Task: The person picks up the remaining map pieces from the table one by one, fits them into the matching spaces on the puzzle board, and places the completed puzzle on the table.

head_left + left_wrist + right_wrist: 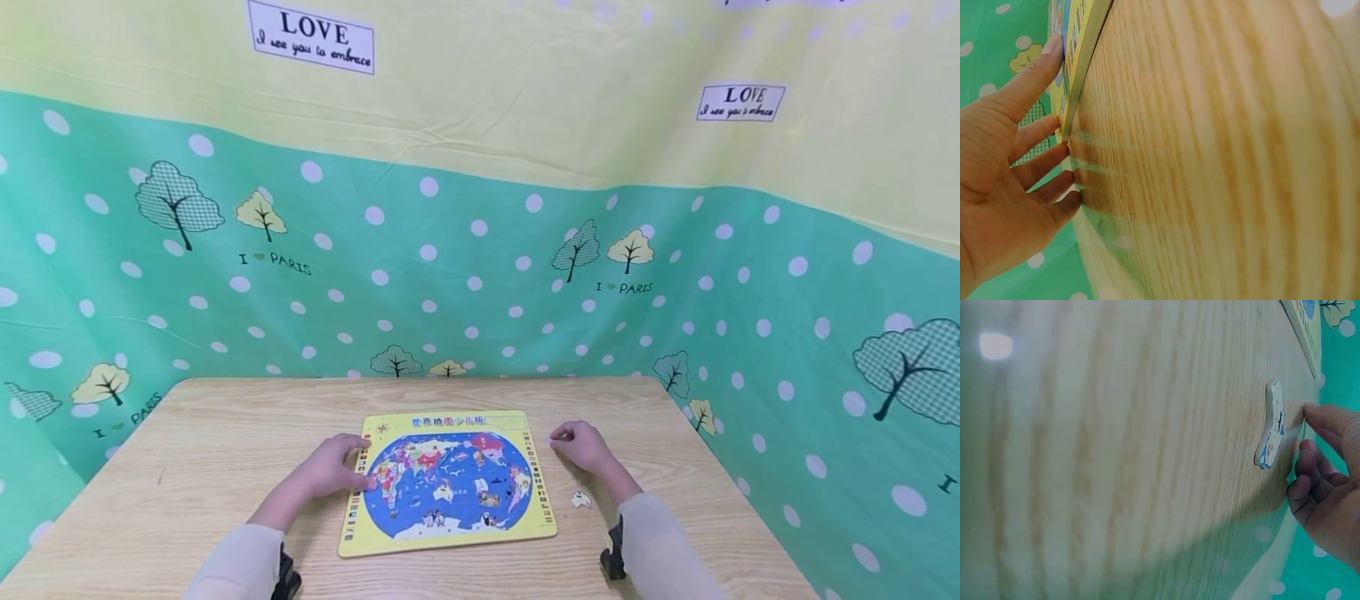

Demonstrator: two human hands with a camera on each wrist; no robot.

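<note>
A yellow-bordered world map puzzle board (450, 546) lies flat on the table, its blue oval map filled with colourful continents and animals. My left hand (333, 467) rests at its left edge, thumb on the board's top and the other fingers loosely spread by the border. In the left wrist view the thumb (1034, 78) lies extended over the board's edge. Right of the board, my right hand (583, 447) pinches a small pale puzzle piece (552, 442), mostly hidden by the fingertips. A loose white puzzle piece (581, 499) lies on the table near the right wrist.
The wooden table (255, 417) reaches back to a green and yellow curtain (450, 275) with dots and trees, which also hangs along the right side. Dark wrist devices sit at both sleeves (660, 533).
</note>
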